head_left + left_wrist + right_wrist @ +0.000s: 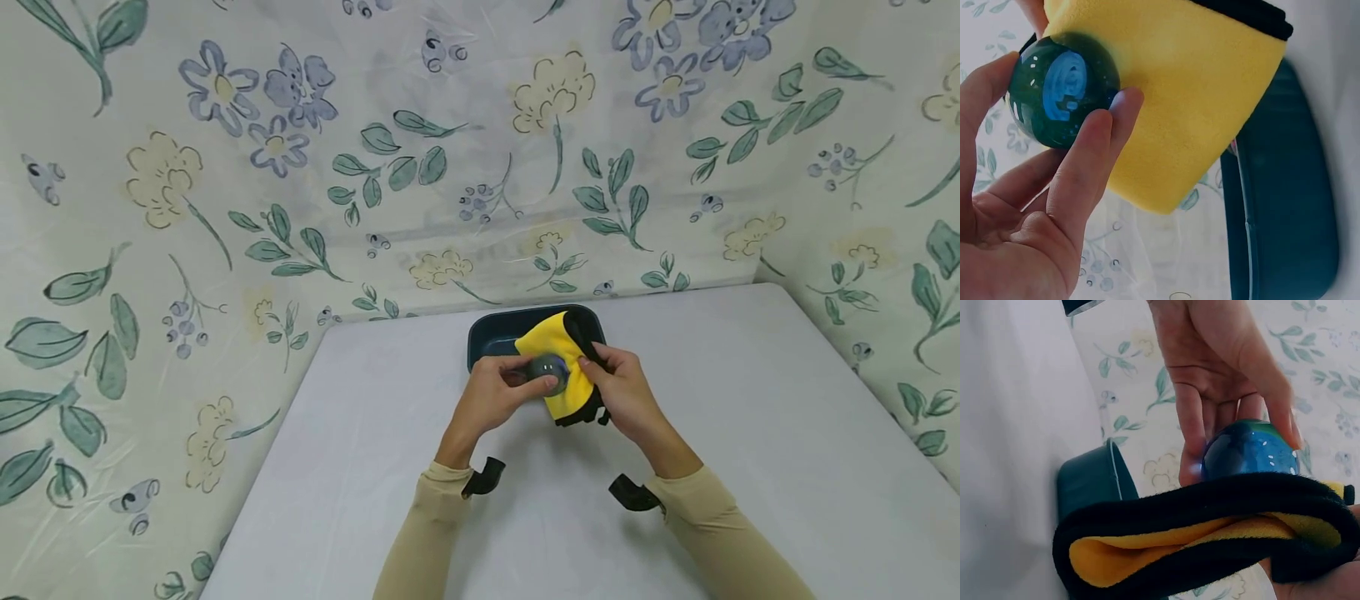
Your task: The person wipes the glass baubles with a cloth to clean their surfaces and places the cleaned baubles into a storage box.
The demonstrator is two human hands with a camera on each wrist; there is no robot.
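Observation:
A glossy, see-through glass ball (1063,90), blue-green with bright reflections, is gripped between the thumb and fingertips of my left hand (497,390). Against its far side lies a folded yellow cloth (558,340) with black edging, held by my right hand (628,398) along its right side. In the right wrist view the cloth's black hem (1241,494) covers the lower part of the ball, and the yellow folds show inside. Only part of my right hand appears there, at the lower right corner. Both hands are raised above the white table, in front of a dark teal tray.
The dark teal tray (495,323) stands at the table's back edge, partly hidden by the cloth and hands. A white cover lies over the table (375,450). Flower-patterned sheeting (465,167) hangs behind and at both sides. Black mounts (486,477) sit at both wrists.

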